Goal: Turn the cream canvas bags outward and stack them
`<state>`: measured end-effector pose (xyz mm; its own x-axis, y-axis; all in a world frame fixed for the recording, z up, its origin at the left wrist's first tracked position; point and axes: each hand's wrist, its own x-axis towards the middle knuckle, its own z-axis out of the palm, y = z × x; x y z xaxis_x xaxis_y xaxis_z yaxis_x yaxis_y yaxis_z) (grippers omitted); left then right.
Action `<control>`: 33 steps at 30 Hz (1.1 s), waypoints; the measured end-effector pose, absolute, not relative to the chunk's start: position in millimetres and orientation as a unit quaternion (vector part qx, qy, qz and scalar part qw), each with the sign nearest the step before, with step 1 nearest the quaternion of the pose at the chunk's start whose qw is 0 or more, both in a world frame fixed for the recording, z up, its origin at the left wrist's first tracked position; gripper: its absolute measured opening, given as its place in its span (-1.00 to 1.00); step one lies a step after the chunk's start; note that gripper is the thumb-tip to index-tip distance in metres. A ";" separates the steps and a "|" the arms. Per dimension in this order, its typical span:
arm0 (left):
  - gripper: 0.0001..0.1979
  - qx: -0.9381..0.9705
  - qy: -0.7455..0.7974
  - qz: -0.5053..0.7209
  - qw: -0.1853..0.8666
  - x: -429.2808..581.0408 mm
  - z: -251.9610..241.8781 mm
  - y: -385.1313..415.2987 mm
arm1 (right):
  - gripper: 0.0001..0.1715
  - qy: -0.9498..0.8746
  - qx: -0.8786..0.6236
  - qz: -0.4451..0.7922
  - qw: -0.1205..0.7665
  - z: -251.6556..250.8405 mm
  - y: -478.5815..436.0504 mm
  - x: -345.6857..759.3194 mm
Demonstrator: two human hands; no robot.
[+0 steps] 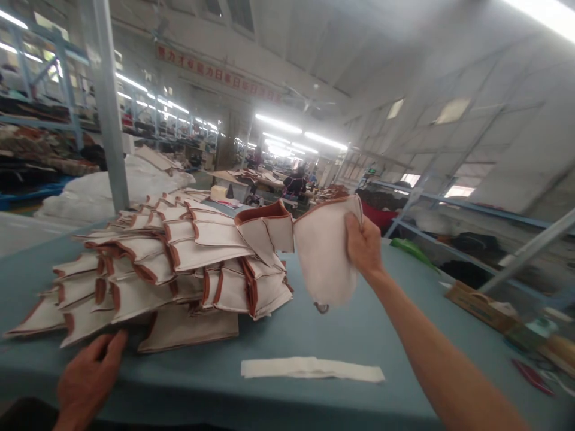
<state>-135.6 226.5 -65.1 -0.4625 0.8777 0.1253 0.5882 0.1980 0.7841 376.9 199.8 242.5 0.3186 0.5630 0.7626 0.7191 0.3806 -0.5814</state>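
My right hand (365,244) is raised over the table, its fingers closed on the upper right edge of a cream fabric pouch (326,251) with brown trim. The pouch hangs down, blurred, and a small dark curl (321,307) shows at its lower edge. To the left lies a large heap of similar cream pouches (209,230) with brown edges, overlapping in rows. My left hand (92,372) is low at the heap's front edge, fingers loosely bent and nothing visible in them. Whether it touches the lowest pouch, I cannot tell.
A cream fabric strip (312,368) lies on the blue-green table (287,404). At the right are a cardboard box (480,305), a dark red tool (532,377) and metal shelving (476,209). A metal post (105,108) rises behind the heap. A person (295,182) sits farther back.
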 end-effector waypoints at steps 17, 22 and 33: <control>-0.23 0.577 0.525 0.428 0.457 52.4 31.8 172.3 | -0.04 -0.608 -0.548 0.312 0.482 227.6 77.6 349.7; -0.61 0.574 0.560 0.362 0.476 75.7 46.5 204.5 | -0.08 -0.615 -0.545 0.332 0.462 206.1 47.4 347.1; -0.57 0.598 0.572 0.367 0.425 60.6 51.7 188.1 | -0.11 -0.540 -0.595 0.398 0.441 203.2 -41.1 369.6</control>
<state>60.6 188.1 51.7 0.0769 0.9959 -0.0472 0.3711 0.0154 0.9285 369.6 -41.1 203.2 0.0986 0.9951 0.0028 0.2919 -0.0262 -0.9561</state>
